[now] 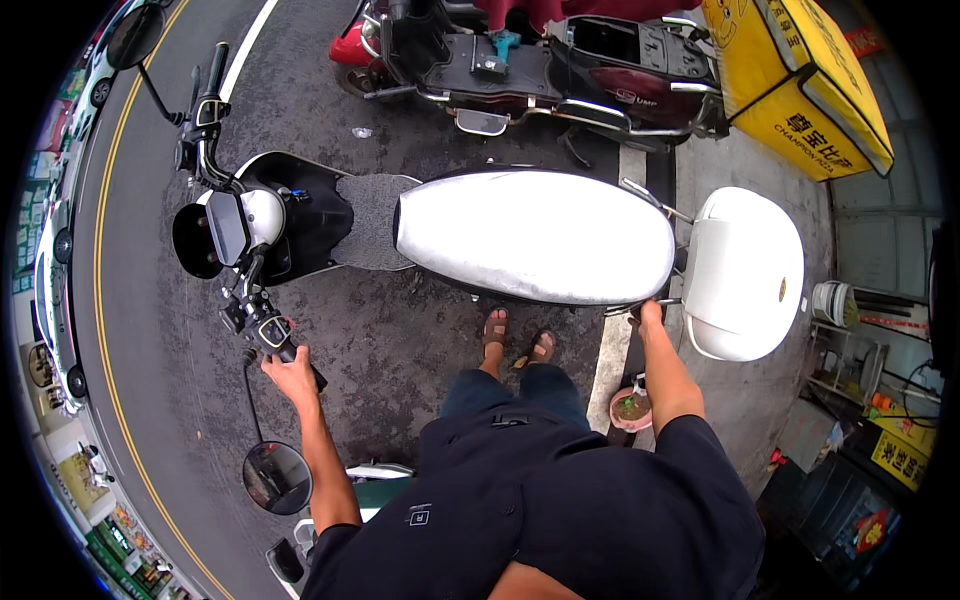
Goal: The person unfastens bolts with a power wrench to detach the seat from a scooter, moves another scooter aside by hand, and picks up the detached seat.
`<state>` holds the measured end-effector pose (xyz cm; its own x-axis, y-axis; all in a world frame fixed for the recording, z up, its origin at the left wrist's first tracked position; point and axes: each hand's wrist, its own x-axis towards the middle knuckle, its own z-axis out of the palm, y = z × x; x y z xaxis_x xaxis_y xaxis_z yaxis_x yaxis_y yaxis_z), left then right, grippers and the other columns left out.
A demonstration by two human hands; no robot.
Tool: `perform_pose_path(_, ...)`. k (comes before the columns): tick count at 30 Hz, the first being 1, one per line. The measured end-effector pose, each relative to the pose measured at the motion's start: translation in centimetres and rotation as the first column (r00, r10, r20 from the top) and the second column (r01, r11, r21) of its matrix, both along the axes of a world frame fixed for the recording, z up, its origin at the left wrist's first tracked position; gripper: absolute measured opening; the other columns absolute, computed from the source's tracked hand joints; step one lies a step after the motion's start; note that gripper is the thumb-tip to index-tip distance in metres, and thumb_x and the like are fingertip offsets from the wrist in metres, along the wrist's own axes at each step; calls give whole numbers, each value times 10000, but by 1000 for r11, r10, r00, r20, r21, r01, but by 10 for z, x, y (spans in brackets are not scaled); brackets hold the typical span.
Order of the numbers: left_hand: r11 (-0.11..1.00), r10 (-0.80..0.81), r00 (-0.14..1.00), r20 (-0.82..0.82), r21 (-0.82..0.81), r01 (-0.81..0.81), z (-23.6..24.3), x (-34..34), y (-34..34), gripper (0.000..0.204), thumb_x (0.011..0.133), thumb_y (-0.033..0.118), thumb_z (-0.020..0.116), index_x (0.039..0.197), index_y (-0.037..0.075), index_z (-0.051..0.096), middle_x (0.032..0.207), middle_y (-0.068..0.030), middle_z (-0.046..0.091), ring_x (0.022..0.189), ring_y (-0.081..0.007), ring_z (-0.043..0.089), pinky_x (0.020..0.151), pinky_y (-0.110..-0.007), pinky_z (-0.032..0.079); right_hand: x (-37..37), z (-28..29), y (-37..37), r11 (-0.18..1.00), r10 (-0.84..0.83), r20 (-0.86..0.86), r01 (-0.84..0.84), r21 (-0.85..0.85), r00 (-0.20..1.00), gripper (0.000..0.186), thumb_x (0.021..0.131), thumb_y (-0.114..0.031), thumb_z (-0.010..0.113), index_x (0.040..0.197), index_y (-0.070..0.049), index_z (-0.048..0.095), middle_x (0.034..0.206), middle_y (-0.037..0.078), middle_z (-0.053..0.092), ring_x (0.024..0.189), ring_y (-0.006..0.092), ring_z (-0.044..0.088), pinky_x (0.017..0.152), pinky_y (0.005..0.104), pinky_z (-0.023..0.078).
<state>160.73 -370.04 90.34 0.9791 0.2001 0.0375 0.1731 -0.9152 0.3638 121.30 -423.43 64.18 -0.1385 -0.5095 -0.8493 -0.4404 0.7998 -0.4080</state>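
Note:
A scooter with a long white seat [535,237] stands crosswise in front of me, its handlebars to the left. My left hand [290,373] is closed round the black handlebar grip [318,379] on the near side. At the seat's rear near corner, my right hand [651,313] is wrapped on the metal grab rail [672,301]; its fingertips are mostly hidden. Behind the seat sits a white top box [745,275]. A grey textured floorboard [375,222] lies between the seat and the black front shield [315,217].
Beyond is a dark red scooter [625,95] with a yellow delivery box [800,95]. A potted plant [630,408] stands by my right arm. Close to my left forearm is a round mirror [277,478] and another parked vehicle [375,492]. The road [150,300] runs along the left.

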Motion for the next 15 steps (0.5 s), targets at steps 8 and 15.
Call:
perform_pose_path(8,991,-4,999,45,-133,10,-27,-78,-3,638,686,256,675,1155,-138,497,1245,-281,381,1158,-405,410,991,-417,325,-68,-7,8,994,-110,36,110,-19,993,182,887,-241,445,967,-154,583,823,4,622,726,203,586,755,523,454)
perform_pose_path(15,997,32,999,32,-74,-30,-17,-131,-20,749,701,315,665,1202,-190,432,1276,-307,357,1183,-434,388,1004,-434,313,-106,10,-12,986,-164,-32,165,22,986,180,890,-244,466,942,-109,574,752,38,570,648,201,528,730,503,455)
